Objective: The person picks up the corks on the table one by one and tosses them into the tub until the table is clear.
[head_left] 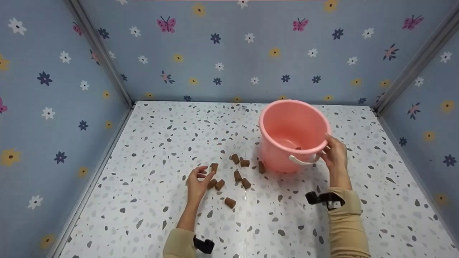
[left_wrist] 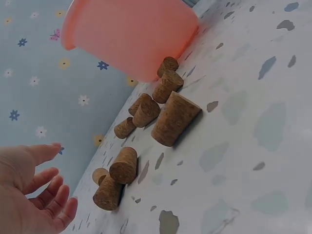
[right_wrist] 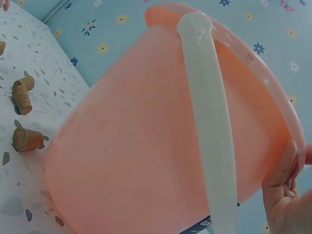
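Note:
My right hand (head_left: 335, 150) grips the rim of a pink bucket (head_left: 283, 157) at its right side, thumb on the outer wall in the right wrist view. The bucket's white handle (right_wrist: 207, 117) hangs down along the front. One small brown thing (head_left: 298, 148) shows at the bottom inside. My left hand (head_left: 199, 182) hovers left of the bucket, fingers spread and bent a little, holding nothing. Just beyond its fingertips stands a tapered cork stopper (head_left: 214, 167). Two more stoppers (head_left: 216, 184) lie together by the thumb, and several others (left_wrist: 176, 118) are scattered toward the bucket.
All this rests on a white speckled table (head_left: 150, 143). A flowered blue panel (head_left: 229, 50) rises behind it, with side panels (head_left: 46, 118) left and right joined by grey metal strips. One stopper (head_left: 230, 202) lies nearer the front than the others.

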Demonstrator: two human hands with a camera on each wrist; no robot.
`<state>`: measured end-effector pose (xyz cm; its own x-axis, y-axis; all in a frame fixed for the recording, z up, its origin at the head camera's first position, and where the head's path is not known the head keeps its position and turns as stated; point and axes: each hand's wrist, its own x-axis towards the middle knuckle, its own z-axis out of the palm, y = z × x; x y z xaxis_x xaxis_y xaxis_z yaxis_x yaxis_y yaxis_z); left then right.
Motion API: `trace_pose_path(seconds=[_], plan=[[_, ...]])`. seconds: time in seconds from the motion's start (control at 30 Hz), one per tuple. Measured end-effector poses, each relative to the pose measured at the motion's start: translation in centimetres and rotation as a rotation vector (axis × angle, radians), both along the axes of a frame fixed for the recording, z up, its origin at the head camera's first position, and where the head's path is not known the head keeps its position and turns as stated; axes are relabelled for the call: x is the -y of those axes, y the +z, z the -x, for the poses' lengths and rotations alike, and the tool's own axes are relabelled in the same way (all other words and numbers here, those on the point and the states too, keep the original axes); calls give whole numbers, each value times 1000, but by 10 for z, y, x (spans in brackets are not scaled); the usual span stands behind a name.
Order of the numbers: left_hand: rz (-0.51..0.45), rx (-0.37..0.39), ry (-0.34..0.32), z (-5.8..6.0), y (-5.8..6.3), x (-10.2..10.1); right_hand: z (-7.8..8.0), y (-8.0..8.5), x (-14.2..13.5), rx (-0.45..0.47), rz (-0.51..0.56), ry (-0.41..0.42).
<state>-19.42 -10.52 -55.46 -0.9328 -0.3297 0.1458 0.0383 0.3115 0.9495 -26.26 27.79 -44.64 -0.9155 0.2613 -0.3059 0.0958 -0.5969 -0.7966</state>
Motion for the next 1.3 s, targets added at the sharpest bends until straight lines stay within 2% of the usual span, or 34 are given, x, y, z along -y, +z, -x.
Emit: trace_pose_path(seconds=[0.23, 0.47, 0.6, 0.93, 1.3], plan=[[-2, -7, 1, -9, -12, 3, -1, 0, 0, 5, -27, -5], [17, 51, -2, -16, -20, 4, -1, 0, 0, 13, -6, -11], [44, 59, 3, -18, -23, 4, -2, -1, 0, 10, 9, -6], [54, 58, 6, -21, -26, 5, -1, -2, 0, -9, -8, -14], [62, 147, 21, -20, -26, 5, 1, -2, 0, 0, -27, -11]])
